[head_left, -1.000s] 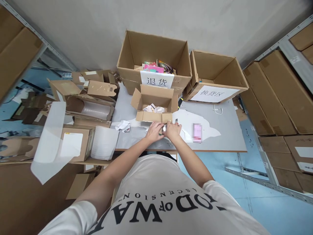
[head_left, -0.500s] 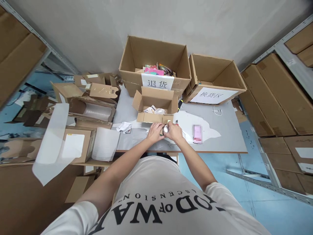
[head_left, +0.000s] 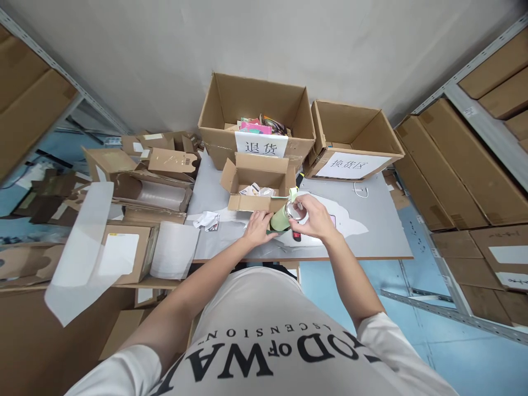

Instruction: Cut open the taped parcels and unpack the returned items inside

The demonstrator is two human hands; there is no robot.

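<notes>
A light green bottle (head_left: 280, 219) with a shiny round lid and a pale green strap (head_left: 293, 193) lies tilted between my hands over the table's front part. My right hand (head_left: 312, 216) grips it at the lid end. Around its lower end, my left hand (head_left: 258, 227) closes on a dark green edge, seemingly the sleeve or box that holds the bottle; most of that is hidden. A red and black tool (head_left: 296, 236), perhaps a cutter, lies beneath my right hand. Just beyond my hands stands a small open carton (head_left: 248, 203) with paper and plastic packing inside.
Two large open cartons with Chinese labels stand behind: the left one (head_left: 214, 144) holds colourful packages, the right one (head_left: 358, 132). Crumpled paper (head_left: 207, 220) lies on the grey table (head_left: 223, 245). Cardboard boxes (head_left: 169, 160) crowd the left; shelved cartons (head_left: 457, 165) line the right.
My right hand has moved right and up, drawing the bottle partly out, so its green body now shows. My left hand has stayed nearly in place. The pink item is now mostly covered.
</notes>
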